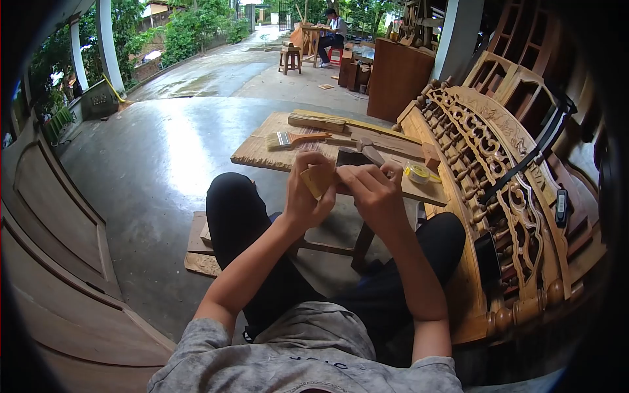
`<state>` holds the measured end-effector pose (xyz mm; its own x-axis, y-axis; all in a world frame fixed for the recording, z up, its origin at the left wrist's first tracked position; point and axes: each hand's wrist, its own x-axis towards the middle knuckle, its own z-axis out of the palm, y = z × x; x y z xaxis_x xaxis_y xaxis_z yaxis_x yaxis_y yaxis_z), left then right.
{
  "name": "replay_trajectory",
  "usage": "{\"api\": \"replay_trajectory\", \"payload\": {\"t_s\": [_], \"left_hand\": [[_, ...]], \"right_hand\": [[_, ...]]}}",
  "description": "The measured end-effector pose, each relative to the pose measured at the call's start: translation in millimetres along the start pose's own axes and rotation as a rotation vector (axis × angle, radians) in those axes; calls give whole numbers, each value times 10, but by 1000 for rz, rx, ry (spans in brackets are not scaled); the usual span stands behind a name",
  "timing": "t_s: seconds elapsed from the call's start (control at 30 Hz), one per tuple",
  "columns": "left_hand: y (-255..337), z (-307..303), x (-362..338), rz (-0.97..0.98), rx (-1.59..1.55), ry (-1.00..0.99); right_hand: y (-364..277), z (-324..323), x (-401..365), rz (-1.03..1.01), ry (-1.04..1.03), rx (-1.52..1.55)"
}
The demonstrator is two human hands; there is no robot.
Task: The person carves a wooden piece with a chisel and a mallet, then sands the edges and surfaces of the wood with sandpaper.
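Note:
In front of my chest, my left hand (305,196) is closed around a small flat tan piece (319,179), whose material I cannot make out. My right hand (372,190) meets it with fingers curled in a pinch; what lies between them is hidden. Just beyond the hands is a low wooden bench (262,149). On it lies a paintbrush (295,139) with pale bristles and an orange handle, left of a dark flat blade-like thing (352,157) beside a wooden handle (371,151). Right of my right hand sits a roll of tape (417,173) with yellow on it.
A carved wooden bench back (488,150) leans close on the right, crossed by a black strap (524,160). Wooden panels (59,262) stand at left. Wood pieces (202,252) lie on the floor by my left knee. Far off, a person (332,36) sits near a stool (289,60).

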<state>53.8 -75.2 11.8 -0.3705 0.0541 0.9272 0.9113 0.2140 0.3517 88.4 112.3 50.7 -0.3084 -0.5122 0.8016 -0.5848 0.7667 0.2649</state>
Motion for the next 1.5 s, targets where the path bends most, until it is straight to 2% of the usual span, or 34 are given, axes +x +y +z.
{"api": "replay_trajectory", "payload": {"t_s": [0.07, 0.17, 0.27, 0.37, 0.47, 0.67, 0.77, 0.87, 0.97, 1.1, 1.3, 1.4, 1.47, 1.5], "left_hand": [[0, 13, -26, -111, -79, -4], [8, 23, 6, -29, 6, -19], [40, 8, 26, 9, -9, -21], [53, 2, 18, -61, -50, 24], [24, 21, 31, 18, 18, -4], [13, 18, -8, -58, -36, -16], [9, 65, 5, -35, 46, -50], [6, 54, 19, 96, 158, -51], [-65, 37, 8, 73, 75, -7], [-11, 37, 26, 6, 42, -21], [-80, 11, -19, -18, 43, -30], [-117, 12, 3, -8, 35, -16], [-114, 7, 41, -18, -12, 33], [0, -12, 92, -191, -78, 69]], "right_hand": [[105, 96, -35, 36, -18, 29], [200, 126, -67, 15, -48, -47], [-38, -42, 4, -24, -8, -100], [56, 74, -33, 21, -13, -60], [175, 174, -73, 40, -21, -32], [-107, -22, 37, -23, 52, -67], [78, 119, -48, 4, -21, -95], [-61, -50, 30, -17, -33, -101], [-224, -150, 75, -37, 37, -75], [68, 100, -11, 12, -60, -99], [-123, 34, 64, -10, 42, -67], [175, 252, -45, 38, -95, -128], [222, 219, -69, 47, -79, -83], [223, 169, -52, 48, -75, -55]]}}
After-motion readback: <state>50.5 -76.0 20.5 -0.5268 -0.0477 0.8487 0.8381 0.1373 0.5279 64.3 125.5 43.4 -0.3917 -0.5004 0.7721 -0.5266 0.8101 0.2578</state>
